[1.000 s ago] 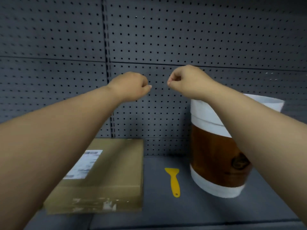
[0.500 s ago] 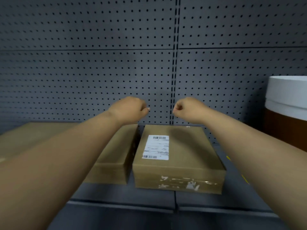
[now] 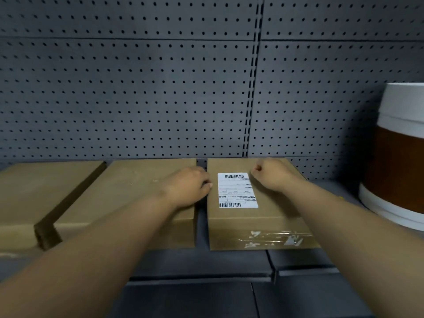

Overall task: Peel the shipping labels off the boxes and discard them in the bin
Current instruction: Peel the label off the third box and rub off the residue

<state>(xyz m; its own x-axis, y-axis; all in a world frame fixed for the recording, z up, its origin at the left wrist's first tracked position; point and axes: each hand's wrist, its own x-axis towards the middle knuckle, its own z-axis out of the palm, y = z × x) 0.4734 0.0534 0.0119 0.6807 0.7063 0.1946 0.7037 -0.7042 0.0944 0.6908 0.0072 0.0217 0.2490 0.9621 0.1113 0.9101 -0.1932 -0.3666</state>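
Observation:
A brown cardboard box (image 3: 270, 216) lies on the dark shelf with a white shipping label (image 3: 236, 190) flat on its top. My left hand (image 3: 190, 188) is a closed fist just left of the label, over the gap between this box and its neighbour. My right hand (image 3: 273, 174) is a closed fist just right of the label's upper corner, over the box top. Neither hand holds anything. The bin (image 3: 399, 157), white with a brown band, stands at the right edge.
Two more brown boxes, one in the middle (image 3: 128, 203) and one at the far left (image 3: 34, 193), lie beside the labelled one, no labels visible on their tops. A grey pegboard wall (image 3: 160, 88) rises behind. The shelf's front edge (image 3: 206, 274) runs below the boxes.
The view has swung left and down, away from the bin and a yellow scraper. Both fists have dropped from in front of the pegboard to either side of the label.

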